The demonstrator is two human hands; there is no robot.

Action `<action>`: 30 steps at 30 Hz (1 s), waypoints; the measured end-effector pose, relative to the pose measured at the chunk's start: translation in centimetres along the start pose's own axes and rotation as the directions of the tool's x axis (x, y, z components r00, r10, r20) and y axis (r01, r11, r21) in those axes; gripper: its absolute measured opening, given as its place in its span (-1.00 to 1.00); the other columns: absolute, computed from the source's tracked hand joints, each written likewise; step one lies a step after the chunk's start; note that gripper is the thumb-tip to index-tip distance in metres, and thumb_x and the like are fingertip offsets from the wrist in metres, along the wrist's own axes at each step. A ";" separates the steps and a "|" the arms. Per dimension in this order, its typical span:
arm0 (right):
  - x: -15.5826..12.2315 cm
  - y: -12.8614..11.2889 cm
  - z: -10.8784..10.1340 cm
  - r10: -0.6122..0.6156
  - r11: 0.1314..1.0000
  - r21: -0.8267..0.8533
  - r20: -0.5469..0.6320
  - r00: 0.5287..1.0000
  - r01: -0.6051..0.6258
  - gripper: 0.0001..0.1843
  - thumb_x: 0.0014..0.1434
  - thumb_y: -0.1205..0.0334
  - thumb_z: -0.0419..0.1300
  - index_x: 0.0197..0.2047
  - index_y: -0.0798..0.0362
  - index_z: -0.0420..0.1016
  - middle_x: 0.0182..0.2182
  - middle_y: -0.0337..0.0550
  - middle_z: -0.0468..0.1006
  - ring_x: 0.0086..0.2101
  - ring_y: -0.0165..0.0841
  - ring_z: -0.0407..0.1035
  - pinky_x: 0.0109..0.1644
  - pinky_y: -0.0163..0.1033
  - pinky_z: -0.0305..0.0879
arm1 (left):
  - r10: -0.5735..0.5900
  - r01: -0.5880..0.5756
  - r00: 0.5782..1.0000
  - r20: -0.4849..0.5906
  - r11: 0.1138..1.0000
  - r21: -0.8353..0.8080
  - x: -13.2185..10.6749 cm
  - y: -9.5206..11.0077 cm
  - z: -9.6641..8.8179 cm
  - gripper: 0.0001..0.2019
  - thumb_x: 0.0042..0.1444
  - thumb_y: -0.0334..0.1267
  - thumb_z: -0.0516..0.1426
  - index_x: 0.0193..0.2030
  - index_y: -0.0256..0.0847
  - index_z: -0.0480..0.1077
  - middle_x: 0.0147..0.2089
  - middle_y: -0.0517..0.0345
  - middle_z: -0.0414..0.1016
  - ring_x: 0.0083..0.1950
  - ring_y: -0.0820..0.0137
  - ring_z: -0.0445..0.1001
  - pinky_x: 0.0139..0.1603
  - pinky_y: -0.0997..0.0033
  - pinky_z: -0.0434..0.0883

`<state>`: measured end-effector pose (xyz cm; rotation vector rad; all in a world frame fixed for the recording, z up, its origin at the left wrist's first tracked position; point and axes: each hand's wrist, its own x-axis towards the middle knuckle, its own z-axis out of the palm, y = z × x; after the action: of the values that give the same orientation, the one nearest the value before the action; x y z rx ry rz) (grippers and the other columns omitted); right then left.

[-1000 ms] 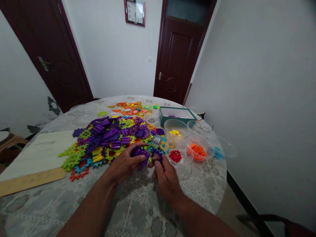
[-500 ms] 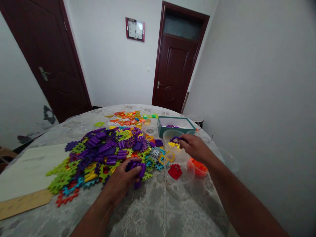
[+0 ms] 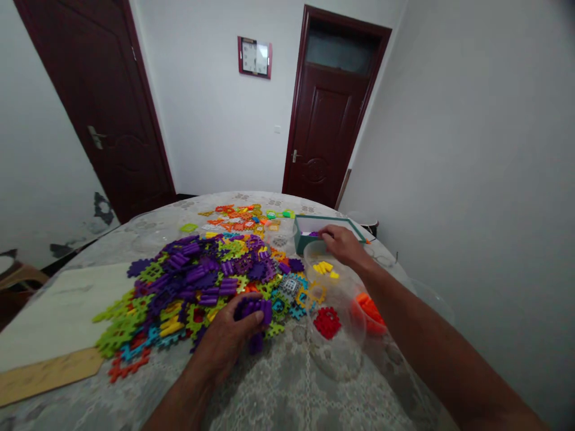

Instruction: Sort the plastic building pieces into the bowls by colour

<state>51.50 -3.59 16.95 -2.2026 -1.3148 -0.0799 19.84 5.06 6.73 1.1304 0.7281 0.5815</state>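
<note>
My left hand (image 3: pixel 233 332) is closed around several purple plastic building pieces (image 3: pixel 265 312), just above the cloth at the near edge of a mixed heap. My right hand (image 3: pixel 340 240) reaches over the near side of a green-rimmed box (image 3: pixel 303 242). Its fingers are pinched, with purple pieces (image 3: pixel 313 233) at the fingertips; whether one of them is still held is hidden. The heap holds purple connectors (image 3: pixel 195 273), green toothed pieces (image 3: pixel 128 323) and yellow ones (image 3: pixel 171 325). A clear bowl (image 3: pixel 309 251) with yellow pieces (image 3: pixel 324 268) stands below my right hand.
Red gear pieces (image 3: pixel 327 322) lie in another clear tub, beside a bowl of orange pieces (image 3: pixel 371 310). Orange flat pieces (image 3: pixel 240 218) are spread at the back. A pale sheet (image 3: pixel 67 305) and a brown cardboard strip (image 3: pixel 49 376) lie at left on the patterned tablecloth (image 3: pixel 287 395).
My right hand has moved forward from above the clear bowl to the green-rimmed box, carrying a purple toothed piece there. My left hand keeps its purple pieces. The view has shifted slightly.
</note>
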 end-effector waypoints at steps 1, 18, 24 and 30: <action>-1.3 -1.1 0.3 -0.071 0.996 0.054 0.042 0.997 0.068 -0.71 0.42 0.26 0.12 0.02 0.02 0.67 -0.08 -0.11 0.73 -0.21 -0.31 0.59 -0.02 -0.23 0.42 | 0.002 -0.002 1.000 -0.006 1.000 -0.007 -0.1 0.1 0.2 -0.46 -0.07 -0.17 0.48 0.08 -0.19 0.57 -0.06 -0.05 0.67 -0.15 0.22 0.65 -0.09 0.25 0.58; -11.3 -9.4 5.2 -0.415 0.900 0.281 0.329 0.848 0.332 -0.54 0.25 0.37 0.29 0.22 0.03 0.51 -0.02 -0.03 0.67 -0.13 -0.24 0.55 0.00 -0.16 0.43 | -0.024 0.066 0.990 0.140 0.949 -0.309 0.1 -0.4 0.2 -0.67 0.07 -0.38 0.34 0.01 -0.24 0.58 -0.04 -0.08 0.66 -0.07 0.24 0.66 0.01 0.26 0.62; -3.9 -4.3 2.8 -0.186 0.981 0.096 0.264 0.946 0.166 -0.64 0.30 0.23 0.28 0.15 0.03 0.58 -0.17 -0.11 0.70 -0.25 -0.29 0.53 -0.16 -0.26 0.35 | -0.055 0.149 0.979 0.199 0.855 -0.497 0.1 -0.3 -0.3 -0.69 0.14 -0.44 0.14 0.02 -0.36 0.56 -0.05 -0.22 0.68 0.00 0.15 0.68 0.21 0.09 0.57; 3.4 0.8 2.1 0.126 0.986 -0.103 -0.076 0.989 -0.134 -0.45 0.33 0.26 0.21 0.36 0.15 0.43 -0.01 0.08 0.70 -0.07 -0.14 0.57 0.05 -0.15 0.38 | -0.062 0.156 0.978 0.197 0.849 -0.506 0.1 -0.1 -0.3 -0.72 0.12 -0.54 0.20 -0.02 -0.35 0.55 -0.03 -0.18 0.66 0.02 0.17 0.68 0.29 0.10 0.54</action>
<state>53.42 -0.16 15.91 -2.3497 -1.1504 -0.1794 19.69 5.23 6.53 0.6178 0.4383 0.5313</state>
